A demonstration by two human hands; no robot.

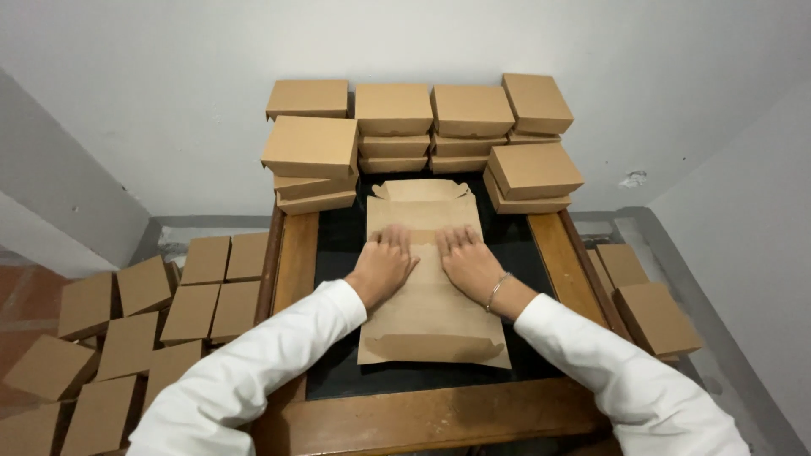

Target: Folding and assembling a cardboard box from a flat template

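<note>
A flat, unfolded brown cardboard box blank lies lengthwise on the black top of a small wooden table. My left hand and my right hand both press palm-down on the middle of the blank, side by side, fingers pointing away from me. A thin bracelet sits on my right wrist. Both arms wear white sleeves. Neither hand grips anything.
Stacks of folded brown boxes stand along the table's far edge against the white wall. Several more closed boxes cover the floor at the left, and a few boxes lie on the floor at the right.
</note>
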